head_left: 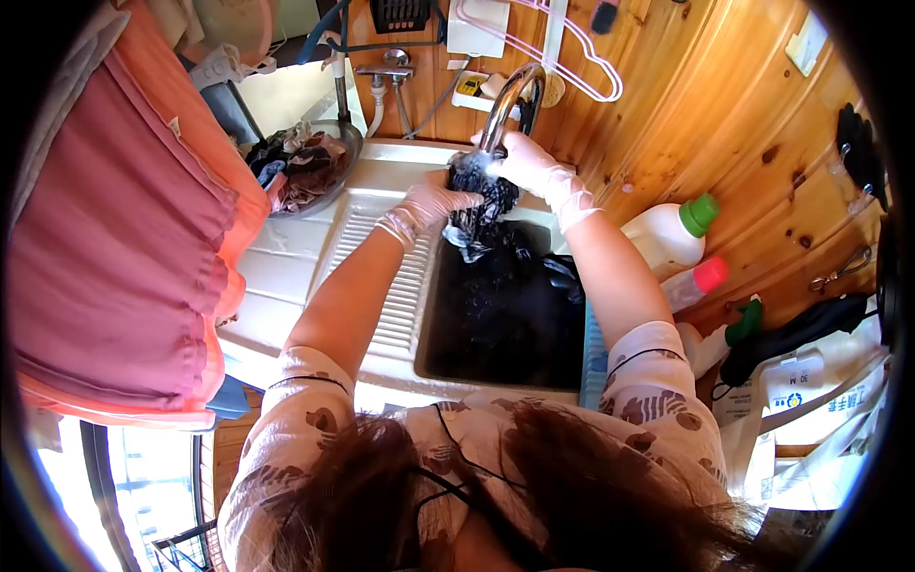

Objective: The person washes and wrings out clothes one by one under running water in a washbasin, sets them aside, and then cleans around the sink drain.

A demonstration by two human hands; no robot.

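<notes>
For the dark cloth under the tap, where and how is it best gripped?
The dark cloth is probably best gripped by its bunched upper part, one hand from each side, as the left hand and right hand are: it hangs with the tap directly above.

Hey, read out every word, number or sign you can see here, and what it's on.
"手套": white package, right side; preceding characters unclear.
"30": same package, small.
"M": same package, beside the 30.
Round logo on it: any print too small to read.
Pinkish item, top left: faint marks, too blurred.
</notes>
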